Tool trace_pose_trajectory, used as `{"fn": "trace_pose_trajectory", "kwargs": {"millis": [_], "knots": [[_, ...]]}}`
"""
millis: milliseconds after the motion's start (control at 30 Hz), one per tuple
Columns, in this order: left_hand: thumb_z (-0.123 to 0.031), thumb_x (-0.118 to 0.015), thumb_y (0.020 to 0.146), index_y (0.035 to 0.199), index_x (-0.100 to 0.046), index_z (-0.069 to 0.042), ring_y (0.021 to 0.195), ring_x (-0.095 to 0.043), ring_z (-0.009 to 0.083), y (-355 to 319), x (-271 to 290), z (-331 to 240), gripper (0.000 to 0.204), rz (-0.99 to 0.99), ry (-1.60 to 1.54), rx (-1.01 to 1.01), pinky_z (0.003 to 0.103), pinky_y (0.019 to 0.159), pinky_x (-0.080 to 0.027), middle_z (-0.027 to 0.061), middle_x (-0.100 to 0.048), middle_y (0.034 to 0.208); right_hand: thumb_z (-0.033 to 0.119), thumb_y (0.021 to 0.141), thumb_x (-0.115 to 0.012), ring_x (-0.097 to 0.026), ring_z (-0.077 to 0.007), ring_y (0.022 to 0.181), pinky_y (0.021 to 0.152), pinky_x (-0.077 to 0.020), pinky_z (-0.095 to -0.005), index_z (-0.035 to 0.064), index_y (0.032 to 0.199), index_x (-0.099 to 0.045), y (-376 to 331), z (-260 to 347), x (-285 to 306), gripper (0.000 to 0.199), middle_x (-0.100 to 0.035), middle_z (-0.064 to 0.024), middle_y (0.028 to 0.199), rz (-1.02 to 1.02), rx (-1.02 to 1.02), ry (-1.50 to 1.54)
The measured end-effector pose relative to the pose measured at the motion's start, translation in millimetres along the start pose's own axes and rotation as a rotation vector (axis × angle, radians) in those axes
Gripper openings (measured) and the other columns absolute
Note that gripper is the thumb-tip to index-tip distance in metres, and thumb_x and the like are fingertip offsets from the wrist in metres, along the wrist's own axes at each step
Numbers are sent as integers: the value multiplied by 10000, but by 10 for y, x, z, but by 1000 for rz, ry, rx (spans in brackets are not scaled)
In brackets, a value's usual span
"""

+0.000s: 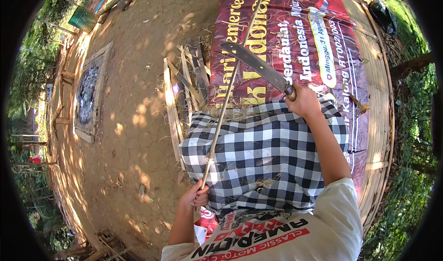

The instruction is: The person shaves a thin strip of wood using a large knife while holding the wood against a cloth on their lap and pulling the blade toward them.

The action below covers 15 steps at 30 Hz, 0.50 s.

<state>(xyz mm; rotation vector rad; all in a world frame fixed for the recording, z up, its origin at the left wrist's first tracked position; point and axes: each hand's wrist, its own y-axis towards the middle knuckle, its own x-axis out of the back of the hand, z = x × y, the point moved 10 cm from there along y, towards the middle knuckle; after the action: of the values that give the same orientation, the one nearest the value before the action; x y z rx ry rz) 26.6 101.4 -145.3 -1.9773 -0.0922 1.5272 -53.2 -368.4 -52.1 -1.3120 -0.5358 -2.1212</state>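
My right hand (304, 101) is closed round the handle of a machete (258, 66). Its dark blade points up and to the left, and the tip lies across a long thin bamboo strip (223, 105); whether the edge touches it I cannot tell. Low on the left, my left hand (194, 196) grips the near end of that strip, which slants up and away to the right. A black-and-white checked cloth (258, 145) covers my lap, with small fibrous shavings on it. Beyond it a maroon printed banner (286, 39) is spread out.
Split wood pieces (173, 108) lie beside the cloth on the left. Bamboo slats (376, 122) edge the banner on the right. A framed ash pit (87, 94) and a green bin (83, 19) stand across the bare earth. A black bag (383, 16) is at the far right.
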Motion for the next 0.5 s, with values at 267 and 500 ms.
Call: {"fn": "trace_pose_trajectory", "kwargs": {"millis": [267,500], "knots": [[-553,-301,1004,619,-330,-157,296,-204,59,-39,-88,-10,553,2,-79,-3,220,294,-192,-68,-218,428,268,667,-694,-655,-327,648,602,-527,-427,57,839,-616,-560,1283,-627,283,-663,-132,715,200,436,87],[-539,-252,1017,635,-338,-161,299,-217,47,9,-159,-20,544,67,-178,-21,218,298,-191,-73,-227,434,242,635,-691,-677,-297,692,621,-539,-409,57,815,-628,-423,1609,-875,265,-675,-136,766,273,626,65]]}}
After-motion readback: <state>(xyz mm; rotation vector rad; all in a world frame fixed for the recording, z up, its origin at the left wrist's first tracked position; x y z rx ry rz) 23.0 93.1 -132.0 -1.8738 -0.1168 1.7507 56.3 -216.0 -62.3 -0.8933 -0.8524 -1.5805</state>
